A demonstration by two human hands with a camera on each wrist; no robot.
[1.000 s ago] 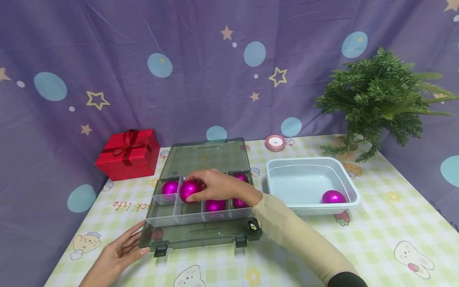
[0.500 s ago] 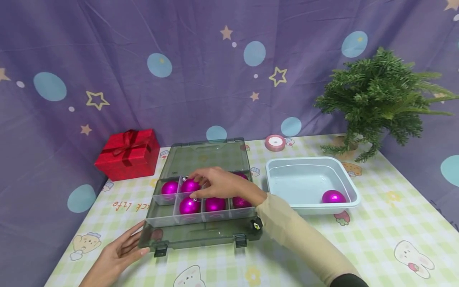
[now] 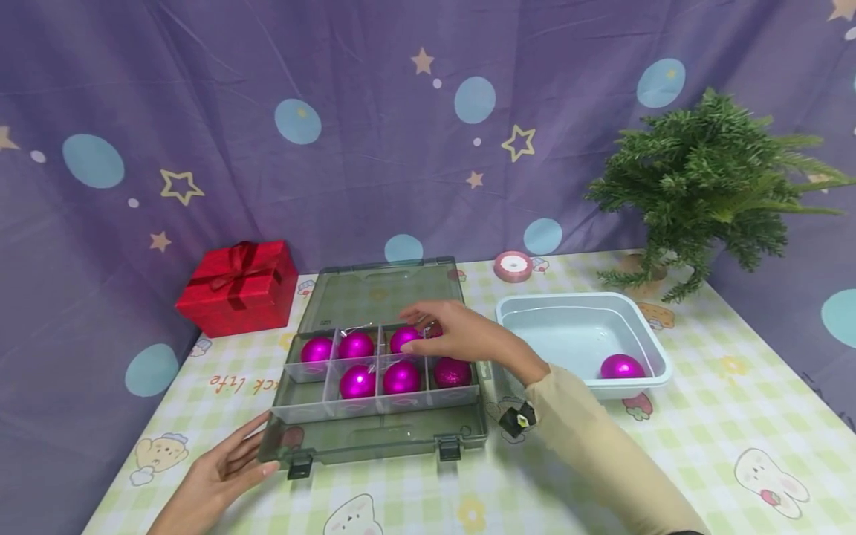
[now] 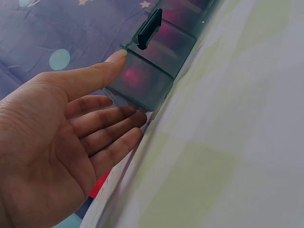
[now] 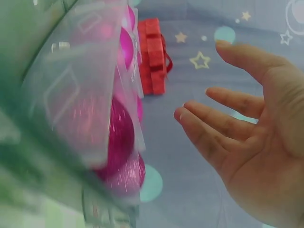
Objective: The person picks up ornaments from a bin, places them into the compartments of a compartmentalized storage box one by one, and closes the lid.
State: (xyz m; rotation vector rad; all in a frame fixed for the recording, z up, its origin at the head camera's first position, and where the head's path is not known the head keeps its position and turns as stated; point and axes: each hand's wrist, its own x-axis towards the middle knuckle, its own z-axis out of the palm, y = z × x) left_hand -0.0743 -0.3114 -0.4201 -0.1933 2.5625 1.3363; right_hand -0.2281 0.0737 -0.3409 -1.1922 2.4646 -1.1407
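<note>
A grey see-through compartment box [image 3: 377, 435] lies on the table with its lid laid back. Several shiny magenta bauble ornaments sit in its compartments, among them a smooth bauble [image 3: 357, 382] in the front row and a glittery bauble [image 3: 452, 373] at front right. Over the right part of the box, my right hand [image 3: 461, 334] hovers with relaxed, spread fingers and holds nothing. It partly hides the back-row baubles. My left hand [image 3: 217, 472] rests at the box's front left corner; in the left wrist view its thumb [image 4: 102, 73] touches the edge, fingers extended.
A pale blue basin [image 3: 568, 299] with one magenta bauble [image 3: 622, 367] stands to the right. At back left is a red gift box [image 3: 239, 293]. A pink ribbon roll [image 3: 513, 266] and a small artificial tree [image 3: 709, 174] stand at the back.
My right hand lowered a bauble into a front-row compartment, let it go, and has moved right and away from it. The left hand has stayed at the box corner.
</note>
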